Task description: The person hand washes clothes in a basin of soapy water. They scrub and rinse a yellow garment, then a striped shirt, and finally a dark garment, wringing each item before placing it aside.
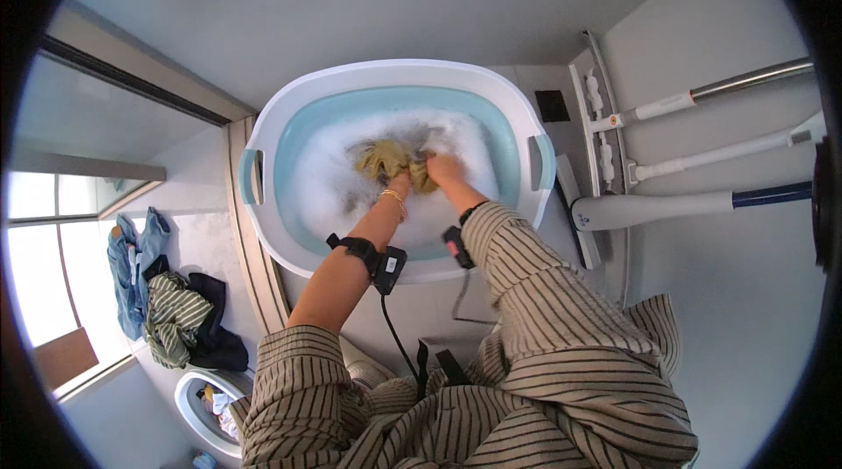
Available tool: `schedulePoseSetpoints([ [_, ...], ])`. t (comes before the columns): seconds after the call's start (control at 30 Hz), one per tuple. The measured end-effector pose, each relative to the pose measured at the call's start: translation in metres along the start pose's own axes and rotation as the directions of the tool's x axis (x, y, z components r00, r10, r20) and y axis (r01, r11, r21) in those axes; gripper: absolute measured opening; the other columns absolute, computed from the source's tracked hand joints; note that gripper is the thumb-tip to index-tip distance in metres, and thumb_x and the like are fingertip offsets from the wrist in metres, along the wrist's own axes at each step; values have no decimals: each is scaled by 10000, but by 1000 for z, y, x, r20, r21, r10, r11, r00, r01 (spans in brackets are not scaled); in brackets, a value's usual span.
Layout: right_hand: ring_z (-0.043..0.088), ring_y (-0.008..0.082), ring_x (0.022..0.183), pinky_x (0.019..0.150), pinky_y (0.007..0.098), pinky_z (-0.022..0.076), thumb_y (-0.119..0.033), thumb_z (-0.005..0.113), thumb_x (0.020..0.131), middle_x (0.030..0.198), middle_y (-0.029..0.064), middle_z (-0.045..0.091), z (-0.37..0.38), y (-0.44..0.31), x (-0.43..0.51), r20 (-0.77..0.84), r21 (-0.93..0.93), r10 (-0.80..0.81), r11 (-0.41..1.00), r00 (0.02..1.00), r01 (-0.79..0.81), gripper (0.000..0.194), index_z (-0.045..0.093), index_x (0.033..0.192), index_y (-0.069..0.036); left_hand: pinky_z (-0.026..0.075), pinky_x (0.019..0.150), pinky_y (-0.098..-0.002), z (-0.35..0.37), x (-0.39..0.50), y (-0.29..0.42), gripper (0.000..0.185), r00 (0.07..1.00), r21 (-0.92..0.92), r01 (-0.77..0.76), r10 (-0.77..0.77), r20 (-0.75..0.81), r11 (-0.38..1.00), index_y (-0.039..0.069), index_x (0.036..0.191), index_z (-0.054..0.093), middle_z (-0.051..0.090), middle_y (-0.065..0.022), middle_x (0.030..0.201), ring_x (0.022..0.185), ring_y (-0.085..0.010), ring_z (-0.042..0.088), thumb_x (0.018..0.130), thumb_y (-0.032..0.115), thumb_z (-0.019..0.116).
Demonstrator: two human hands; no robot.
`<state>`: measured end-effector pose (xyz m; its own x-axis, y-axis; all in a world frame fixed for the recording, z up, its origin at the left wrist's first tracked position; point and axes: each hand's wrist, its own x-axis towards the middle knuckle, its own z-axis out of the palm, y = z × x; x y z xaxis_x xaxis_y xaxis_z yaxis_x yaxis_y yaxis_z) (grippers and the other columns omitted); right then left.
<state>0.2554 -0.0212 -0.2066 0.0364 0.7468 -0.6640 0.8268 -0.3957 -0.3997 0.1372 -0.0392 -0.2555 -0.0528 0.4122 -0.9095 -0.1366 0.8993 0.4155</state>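
Note:
A white and pale blue plastic tub holds water under thick white suds. In its middle, an olive-yellow wet cloth is bunched at the surface of the foam. My left hand grips the cloth from the near side, its fingers mostly covered by fabric. My right hand, slightly blurred, is closed on the cloth's right part. The two hands are close together. What lies beneath the suds is hidden.
Mops and a cleaning tool stand by the right wall, close to the tub. A sliding-door track runs along the left. Beyond it lie jeans, a striped garment, dark clothing and a smaller basin with laundry. Cables hang from my forearm devices.

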Motion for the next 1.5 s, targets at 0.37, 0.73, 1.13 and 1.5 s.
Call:
schedulePoseSetpoints([
  [0.37,609,359,821,719,472,463,-255,594,820,877,142,629,-38,-95,-84,-639,50,-258,926,725,373,217,643,924,-71,443,873,-371,-7,-76,45,383,781,-562,109,280,559,820,160,1184,547,599,-50,1134,1053,-224,534,937,435,446],
  [0.73,590,394,988,906,460,433,-242,558,870,1041,196,635,-10,-12,-5,-519,420,78,890,851,174,284,629,1086,-72,404,991,-481,-5,-78,38,591,897,-497,144,99,430,856,102,1300,476,509,-94,1316,1189,-283,500,879,514,520],
  [1.13,600,403,896,833,483,445,-388,521,913,937,237,620,14,-70,-85,-706,122,-270,865,655,487,425,608,1020,14,419,962,-370,-18,-89,38,422,925,-169,7,58,375,986,122,1303,485,541,-74,1278,1119,-232,524,956,347,405],
  [1.5,575,428,847,768,489,457,-249,501,936,912,247,619,23,-21,4,-803,282,54,912,593,298,299,618,919,26,437,937,-460,-1,-66,39,471,883,-380,185,16,468,906,125,1204,562,564,-86,1254,1123,-270,544,892,473,502],
])
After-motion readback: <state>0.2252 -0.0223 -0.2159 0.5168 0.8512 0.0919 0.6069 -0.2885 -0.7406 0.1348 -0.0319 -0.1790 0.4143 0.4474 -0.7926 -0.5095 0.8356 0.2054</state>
